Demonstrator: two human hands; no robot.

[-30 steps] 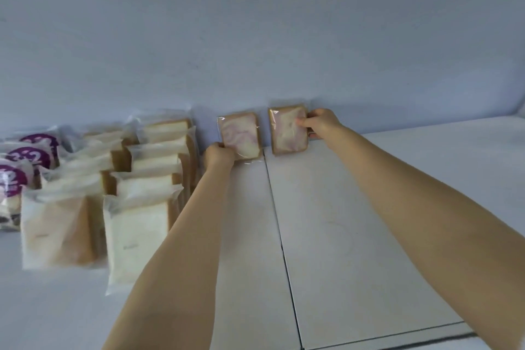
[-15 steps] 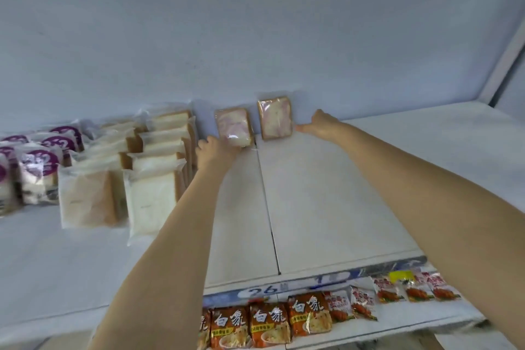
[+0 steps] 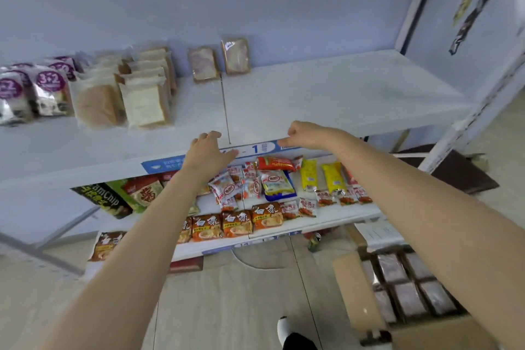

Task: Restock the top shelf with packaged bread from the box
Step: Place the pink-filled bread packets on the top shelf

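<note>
Two clear-wrapped marbled bread packs stand upright against the back wall of the white top shelf [image 3: 326, 99]: one on the left [image 3: 202, 63], one on the right [image 3: 236, 56]. My left hand [image 3: 208, 150] hovers at the shelf's front edge, fingers loosely curled, holding nothing. Over the same front edge is my right hand [image 3: 302, 135], also empty with relaxed, bent fingers. A cardboard box [image 3: 358, 301] on the floor at lower right holds several more wrapped bread packs [image 3: 409, 298].
Rows of sliced toast packs [image 3: 145, 102] and purple-labelled packs [image 3: 48, 88] fill the top shelf's left part. The shelf below [image 3: 335, 220] carries noodle and snack packets [image 3: 237, 223]. A blue upright [image 3: 412, 0] bounds the shelf at right. My foot [image 3: 284, 327] is on the floor.
Both hands have let go of the two bread packs and drawn back from the wall to the shelf's front edge. The view has tipped down, revealing the lower shelf and the box.
</note>
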